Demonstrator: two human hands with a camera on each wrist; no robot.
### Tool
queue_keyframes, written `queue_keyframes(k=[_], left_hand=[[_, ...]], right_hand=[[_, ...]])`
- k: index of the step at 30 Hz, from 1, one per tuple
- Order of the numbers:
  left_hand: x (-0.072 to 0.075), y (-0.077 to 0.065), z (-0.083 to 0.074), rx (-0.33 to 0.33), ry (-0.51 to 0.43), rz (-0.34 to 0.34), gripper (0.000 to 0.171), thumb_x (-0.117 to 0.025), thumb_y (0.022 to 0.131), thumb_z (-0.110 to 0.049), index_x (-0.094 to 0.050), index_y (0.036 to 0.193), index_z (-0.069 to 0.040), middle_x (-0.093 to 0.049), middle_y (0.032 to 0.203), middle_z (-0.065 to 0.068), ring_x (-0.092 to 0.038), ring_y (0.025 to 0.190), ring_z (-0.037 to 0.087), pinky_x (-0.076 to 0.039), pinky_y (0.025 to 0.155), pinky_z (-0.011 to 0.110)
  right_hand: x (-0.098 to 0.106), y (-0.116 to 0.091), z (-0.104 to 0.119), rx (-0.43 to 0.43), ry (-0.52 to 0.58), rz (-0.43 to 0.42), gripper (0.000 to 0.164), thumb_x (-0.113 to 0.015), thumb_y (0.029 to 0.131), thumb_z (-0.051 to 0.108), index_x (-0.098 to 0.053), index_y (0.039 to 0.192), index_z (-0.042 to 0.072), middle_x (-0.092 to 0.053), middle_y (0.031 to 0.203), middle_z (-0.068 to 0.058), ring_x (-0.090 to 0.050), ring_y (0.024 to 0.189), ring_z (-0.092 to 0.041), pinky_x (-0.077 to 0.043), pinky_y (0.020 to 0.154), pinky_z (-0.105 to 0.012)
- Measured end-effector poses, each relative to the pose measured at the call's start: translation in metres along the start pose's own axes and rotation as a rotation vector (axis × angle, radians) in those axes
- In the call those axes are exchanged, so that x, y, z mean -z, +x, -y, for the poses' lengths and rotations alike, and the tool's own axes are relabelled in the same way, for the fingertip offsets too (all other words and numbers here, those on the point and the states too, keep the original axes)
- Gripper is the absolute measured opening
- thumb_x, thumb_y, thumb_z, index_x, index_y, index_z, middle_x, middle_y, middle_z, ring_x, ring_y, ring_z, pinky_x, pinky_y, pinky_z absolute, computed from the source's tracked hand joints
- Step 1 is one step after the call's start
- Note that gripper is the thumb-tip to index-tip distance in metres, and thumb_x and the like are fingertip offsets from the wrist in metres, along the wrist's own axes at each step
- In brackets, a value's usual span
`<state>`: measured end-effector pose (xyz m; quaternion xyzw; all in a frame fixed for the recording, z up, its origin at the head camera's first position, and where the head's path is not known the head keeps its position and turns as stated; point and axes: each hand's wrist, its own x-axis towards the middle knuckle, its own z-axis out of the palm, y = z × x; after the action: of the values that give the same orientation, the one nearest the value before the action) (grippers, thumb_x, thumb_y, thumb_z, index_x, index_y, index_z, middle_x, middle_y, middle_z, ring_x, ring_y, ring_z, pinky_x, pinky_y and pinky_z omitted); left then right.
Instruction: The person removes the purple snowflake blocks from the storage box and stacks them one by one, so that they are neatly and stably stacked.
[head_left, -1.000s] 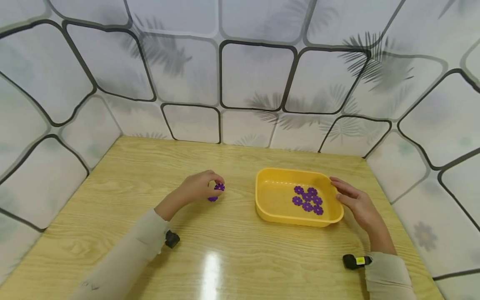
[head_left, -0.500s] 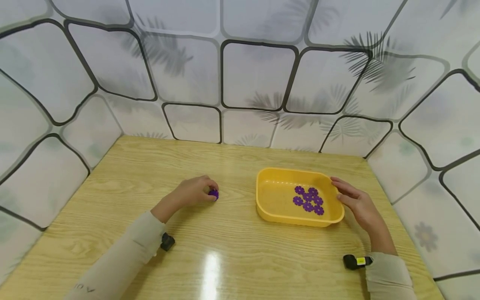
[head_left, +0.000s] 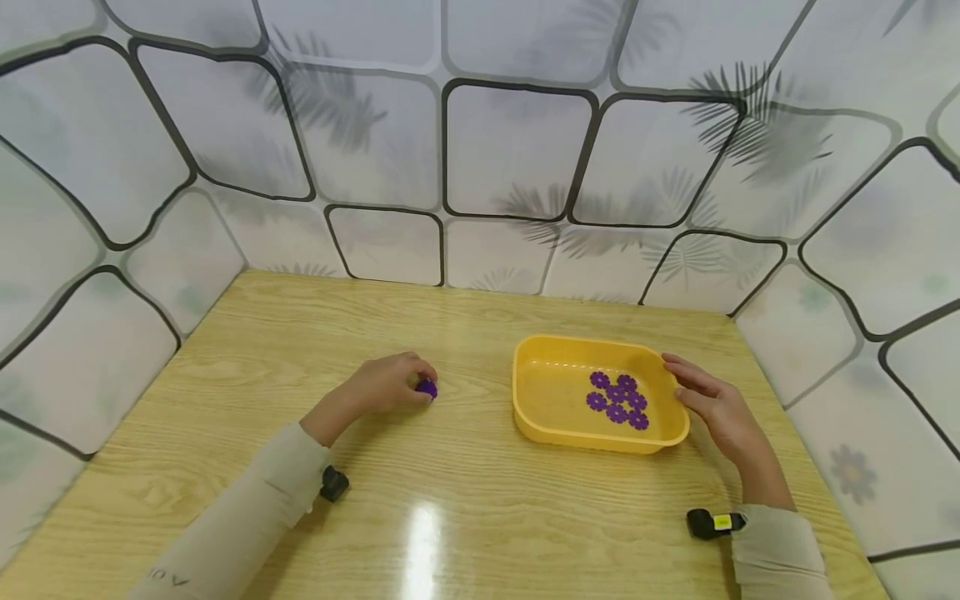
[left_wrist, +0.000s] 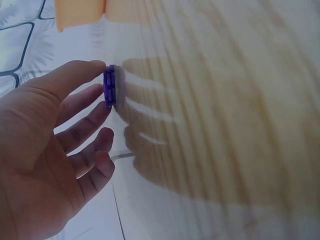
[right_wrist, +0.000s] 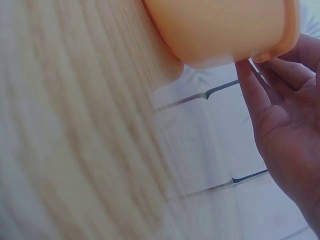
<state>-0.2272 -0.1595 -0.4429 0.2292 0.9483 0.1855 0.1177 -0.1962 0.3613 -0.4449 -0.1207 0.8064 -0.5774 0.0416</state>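
My left hand (head_left: 390,382) pinches a small purple flower-shaped disc (head_left: 427,388) by its edges, low over the table left of the tray. In the left wrist view the purple piece (left_wrist: 109,86) is seen edge-on as two layers, one against the other, right at the tabletop. Thumb and fingertips reach it while the lower fingers hang loosely bent. At the yellow tray's (head_left: 600,440) right end, my right hand (head_left: 716,408) touches the outer rim with fairly straight fingers. From the right wrist, the thumb tip (right_wrist: 245,67) meets the tray wall (right_wrist: 225,30) just under the rim.
Several purple flower discs (head_left: 617,402) lie together in the right half of the tray. The wood-grain table (head_left: 480,508) runs back to a patterned wall covering (head_left: 517,150), which also closes off both sides.
A second ago my left hand held one disc above another on the table. It has come down and slightly left, bringing the two together. My right hand stays at the tray.
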Motion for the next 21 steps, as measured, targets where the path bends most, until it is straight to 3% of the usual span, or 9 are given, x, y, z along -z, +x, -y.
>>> queue_keyframes(k=[5, 9, 14, 21], left_hand=[[0.009, 0.005, -0.009, 0.003, -0.043, 0.004, 0.037, -0.07, 0.094, -0.039, -0.067, 0.128, -0.023, -0.063, 0.12, -0.004, -0.061, 0.1, 0.015, -0.051, 0.083, 0.04], [0.02, 0.019, -0.027, -0.027, -0.101, -0.01, 0.042, -0.067, 0.095, -0.039, -0.064, 0.133, -0.022, -0.063, 0.126, -0.001, -0.061, 0.102, 0.015, -0.051, 0.084, 0.042], [0.027, 0.041, -0.06, -0.131, -0.162, -0.027, 0.043, -0.067, 0.095, -0.037, -0.064, 0.134, -0.021, -0.063, 0.129, 0.002, -0.06, 0.098, 0.015, -0.051, 0.083, 0.038], [0.023, 0.075, -0.106, -0.268, -0.209, -0.004, 0.046, -0.067, 0.096, -0.038, -0.061, 0.138, -0.018, -0.063, 0.129, 0.004, -0.06, 0.097, 0.016, -0.051, 0.082, 0.034]], right_hand=[[-0.001, 0.001, 0.0, 0.001, -0.001, 0.003, 0.052, -0.057, 0.104, 0.015, -0.042, 0.149, -0.007, -0.044, 0.156, 0.011, -0.043, 0.126, 0.017, -0.042, 0.096, -0.006], [0.0, 0.001, 0.0, -0.006, -0.025, 0.002, 0.052, -0.056, 0.104, 0.016, -0.042, 0.149, -0.006, -0.042, 0.158, 0.01, -0.042, 0.126, 0.018, -0.042, 0.095, -0.005], [-0.001, 0.0, 0.001, -0.011, -0.024, 0.001, 0.053, -0.057, 0.104, 0.017, -0.042, 0.149, -0.006, -0.041, 0.159, 0.007, -0.043, 0.126, 0.018, -0.042, 0.095, -0.005], [-0.001, 0.0, 0.0, -0.007, -0.003, 0.002, 0.053, -0.058, 0.103, 0.015, -0.042, 0.149, -0.007, -0.042, 0.158, 0.01, -0.044, 0.125, 0.019, -0.042, 0.095, -0.006]])
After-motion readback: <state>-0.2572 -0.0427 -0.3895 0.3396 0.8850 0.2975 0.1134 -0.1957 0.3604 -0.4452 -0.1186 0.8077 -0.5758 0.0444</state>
